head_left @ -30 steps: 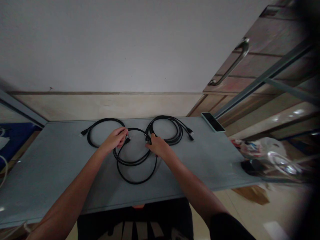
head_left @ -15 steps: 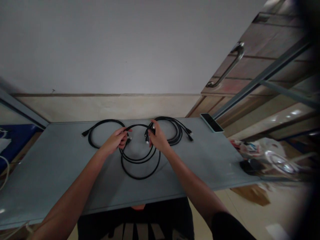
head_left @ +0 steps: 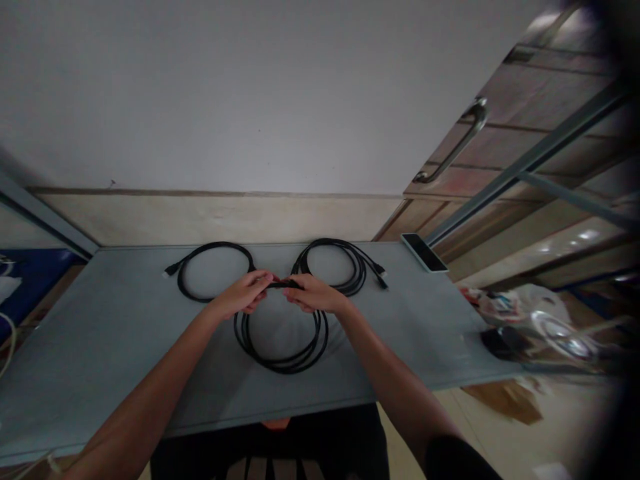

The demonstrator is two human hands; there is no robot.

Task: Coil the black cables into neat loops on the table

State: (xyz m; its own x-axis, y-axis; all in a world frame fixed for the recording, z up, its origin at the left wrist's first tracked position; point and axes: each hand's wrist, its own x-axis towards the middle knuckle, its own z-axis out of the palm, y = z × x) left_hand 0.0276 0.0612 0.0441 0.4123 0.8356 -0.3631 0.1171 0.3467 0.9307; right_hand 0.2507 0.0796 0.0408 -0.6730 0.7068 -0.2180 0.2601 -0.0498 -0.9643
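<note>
A coiled black cable [head_left: 285, 368] hangs in loops below my two hands, near the middle of the grey table. My left hand [head_left: 245, 292] is closed on the left part of the coil's top. On the right part, my right hand [head_left: 314, 292] grips the same cable, and a short black stretch shows between the fingertips. Behind my left hand lies a single-loop black cable [head_left: 216, 245], its plug pointing left. Another coiled black cable [head_left: 357, 267] rests behind my right hand, with two plug ends toward the right. The held cable's own plugs are hidden by my fingers.
The grey table [head_left: 125, 360] meets a pale wall at its back edge. A phone-like device [head_left: 424, 253] lies at the back right corner. Metal posts rise at both ends. Beyond the right end are a dark object [head_left: 504, 343], plastic bags and a door handle [head_left: 455, 143].
My hands have come closer together, drawing the top of the held cable inward. Its loops now hang more evenly in one round coil. The other two cables stay in place.
</note>
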